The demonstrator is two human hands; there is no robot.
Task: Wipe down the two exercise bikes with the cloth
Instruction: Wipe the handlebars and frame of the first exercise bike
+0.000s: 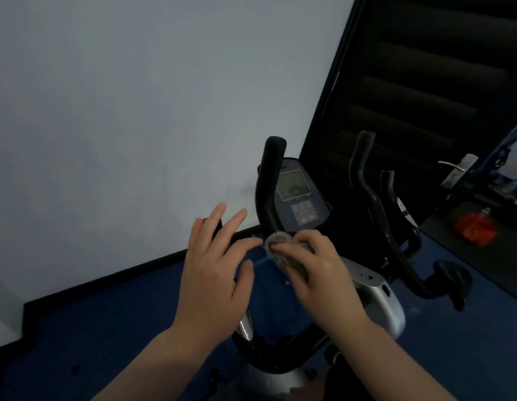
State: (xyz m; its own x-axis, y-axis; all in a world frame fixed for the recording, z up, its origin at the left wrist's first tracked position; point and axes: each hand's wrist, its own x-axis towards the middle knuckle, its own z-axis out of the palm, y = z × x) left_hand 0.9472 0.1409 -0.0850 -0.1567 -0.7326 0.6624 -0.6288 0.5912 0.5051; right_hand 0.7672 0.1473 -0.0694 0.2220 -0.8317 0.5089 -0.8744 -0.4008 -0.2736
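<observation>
Dim room: pale wall [136,96] far left, dark slatted shutter [425,68] far right, blue floor [107,328] below. Right hand [318,273] curled round grey cloth [277,244], pressed against near exercise bike [376,296] at handlebar [269,192] base. Left hand [214,270] spread, fingers straight, holding nothing. Second bike handlebar [367,180] further right.

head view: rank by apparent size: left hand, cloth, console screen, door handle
1. left hand, though nearness to the camera inflates it
2. cloth, partly hidden by the right hand
3. console screen, about even with cloth
4. door handle
</observation>
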